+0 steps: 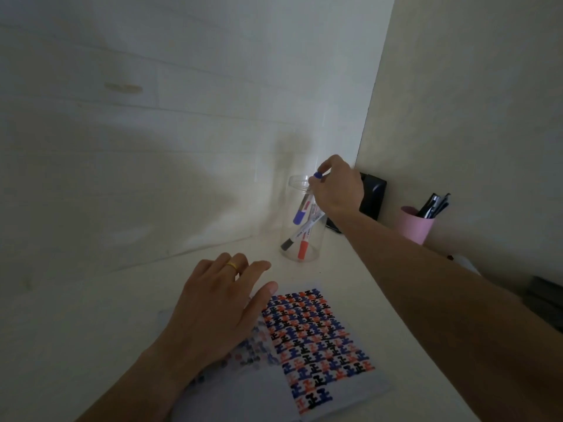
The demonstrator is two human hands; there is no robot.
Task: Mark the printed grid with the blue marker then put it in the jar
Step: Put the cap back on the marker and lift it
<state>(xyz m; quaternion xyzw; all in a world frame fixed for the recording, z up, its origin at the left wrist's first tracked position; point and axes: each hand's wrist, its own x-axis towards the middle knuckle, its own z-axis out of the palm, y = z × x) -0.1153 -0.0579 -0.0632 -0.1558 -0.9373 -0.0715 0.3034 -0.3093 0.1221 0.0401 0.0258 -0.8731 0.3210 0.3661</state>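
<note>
A clear jar stands on the white desk near the back corner. My right hand is over its mouth and pinches the top end of the blue marker, which hangs cap-down inside the jar. A red marker and a black marker lie tilted in the jar's bottom. The printed grid, filled with blue, red and black marks, lies on a sheet in front of the jar. My left hand, with a gold ring, rests flat on the sheet's left part, fingers apart.
A pink cup with dark pens stands at the right wall. A black box is fixed to that wall behind my right hand. White walls close off the desk at the back and right.
</note>
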